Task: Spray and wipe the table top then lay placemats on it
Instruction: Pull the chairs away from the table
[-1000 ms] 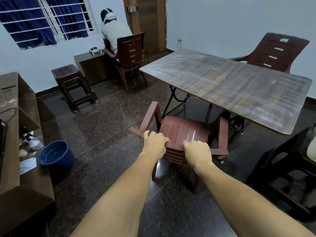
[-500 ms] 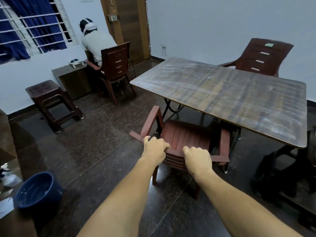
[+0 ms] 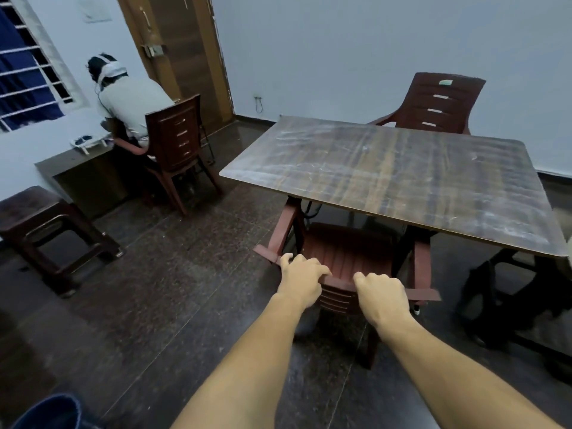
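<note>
Both hands clenched over the top edge of a red-brown chair [image 3: 349, 255] back: left hand [image 3: 301, 281] near the left armrest, right hand [image 3: 382, 294] just beside it. Seat tucked partly under the near edge of the table [image 3: 402, 171], streaked and bare-topped. Another chair [image 3: 439, 103] at the far side. Stool [image 3: 40, 224] well apart at left; seated person [image 3: 130, 100] by the window.

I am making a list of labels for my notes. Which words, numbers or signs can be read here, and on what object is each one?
None can be read.
Green sticker on the far chair: too small to show any text.
Pale plate on the wall: blurred, no text visible.
</note>
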